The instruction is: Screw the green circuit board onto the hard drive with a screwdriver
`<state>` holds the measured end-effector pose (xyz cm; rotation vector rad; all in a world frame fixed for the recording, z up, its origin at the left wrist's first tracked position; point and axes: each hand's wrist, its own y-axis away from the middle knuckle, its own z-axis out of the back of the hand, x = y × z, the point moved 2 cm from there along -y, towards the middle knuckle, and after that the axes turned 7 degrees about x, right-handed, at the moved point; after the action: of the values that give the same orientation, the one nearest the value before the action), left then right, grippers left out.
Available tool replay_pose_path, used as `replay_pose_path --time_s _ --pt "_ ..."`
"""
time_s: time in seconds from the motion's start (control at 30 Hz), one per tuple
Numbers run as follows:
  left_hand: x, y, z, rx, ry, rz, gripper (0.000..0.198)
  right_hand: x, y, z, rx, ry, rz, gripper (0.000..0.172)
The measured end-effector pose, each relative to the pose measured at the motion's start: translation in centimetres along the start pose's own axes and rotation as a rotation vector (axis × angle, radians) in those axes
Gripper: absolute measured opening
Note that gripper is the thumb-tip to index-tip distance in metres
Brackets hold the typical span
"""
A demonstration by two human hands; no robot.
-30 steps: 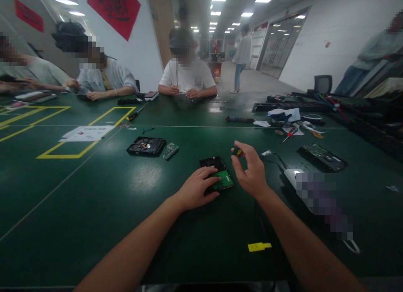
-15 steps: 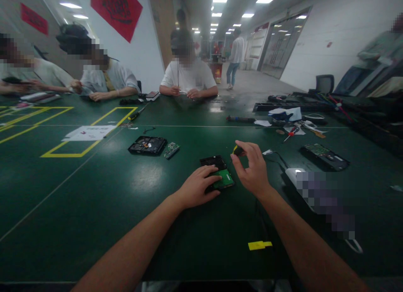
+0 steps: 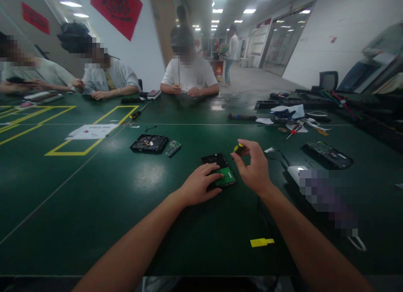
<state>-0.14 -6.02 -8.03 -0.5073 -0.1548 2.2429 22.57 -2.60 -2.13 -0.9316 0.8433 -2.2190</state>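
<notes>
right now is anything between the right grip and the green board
Nothing visible stands between the right grip, pinching a yellow-and-black handle, and the right side of the green board. The left grip lies over its left side, partly covering it.

It looks like an office workshop. A green circuit board (image 3: pixel 228 178) and red-handled screwdriver (image 3: pixel 295 130) share the tabletop (image 3: pixel 94 212); glass doors (image 3: pixel 285 40) stand beyond.

My bare left hand (image 3: pixel 200 185) and bare right hand (image 3: pixel 256 168)
My bare left forearm (image 3: pixel 138 237) at seven o'clock and bare right forearm (image 3: pixel 308 235) at four taper to narrower wrists (image 3: pixel 178 199).
</notes>
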Motion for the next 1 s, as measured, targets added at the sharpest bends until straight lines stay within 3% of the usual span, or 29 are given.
replay_pose_path --time_s 0.17,0.57,1.0 --pt "-0.05 -0.01 0.02 0.009 -0.002 0.001 0.048 -0.25 0.08 -0.09 -0.027 0.009 -0.035 0.045" --pt "-0.02 0.08 -0.21 -0.01 0.009 0.004 0.047 0.27 0.21 -0.34 0.056 -0.091 0.022 0.054" --pt "0.04 0.06 -0.17 -0.005 0.009 0.0 0.048 0.4 -0.1 0.17 -0.06 0.025 -0.011 0.039"
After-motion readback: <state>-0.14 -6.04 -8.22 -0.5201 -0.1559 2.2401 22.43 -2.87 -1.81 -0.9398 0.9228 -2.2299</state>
